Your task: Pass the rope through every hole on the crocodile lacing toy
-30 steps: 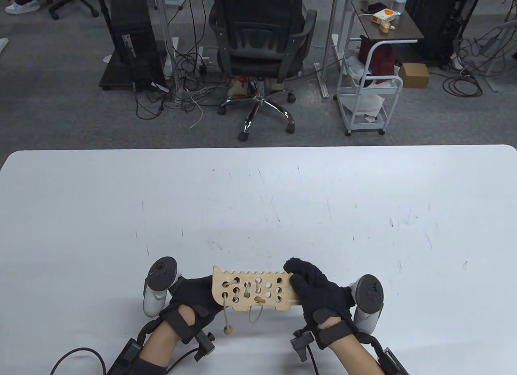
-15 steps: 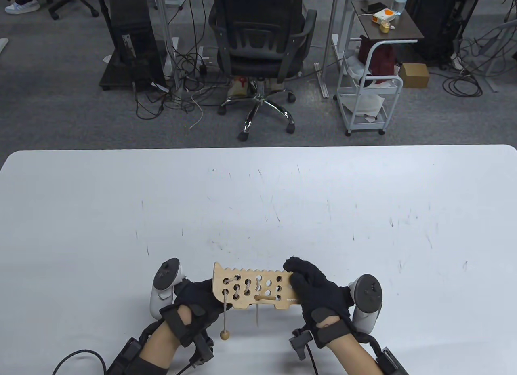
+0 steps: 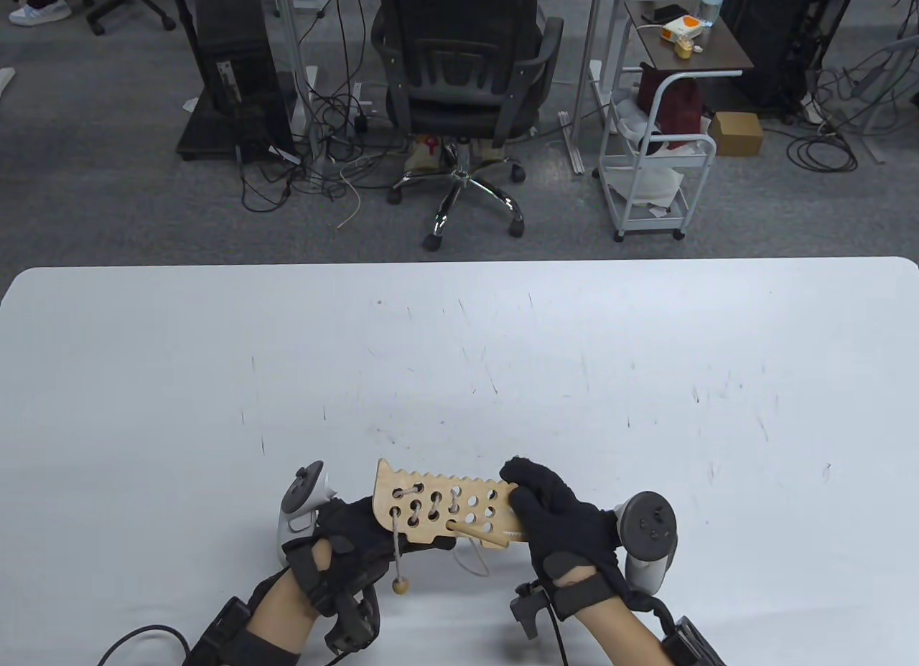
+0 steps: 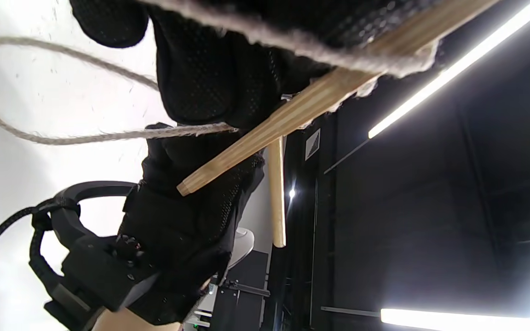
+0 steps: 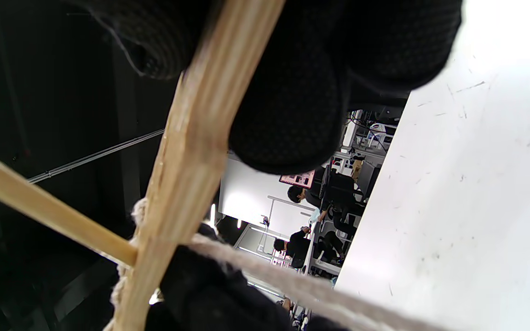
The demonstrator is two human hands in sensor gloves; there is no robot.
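Where table view hides it, wooden needle (image 4: 277, 193) under crocodile board (image 4: 320, 96).

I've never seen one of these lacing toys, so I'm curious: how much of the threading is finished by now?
Early stage. Rope already crosses the few holes nearest the left end of the crocodile board, and its stopper bead dangles below. In hand: the wooden needle pokes through a bottom-row hole while the left hand and right hand grip the board's ends. Left: the open holes toward the right end.

wooden crocodile board (image 3: 446, 508) tilted above table, rope (image 3: 397, 544) laced through left holes, bead (image 3: 400, 586) dangling
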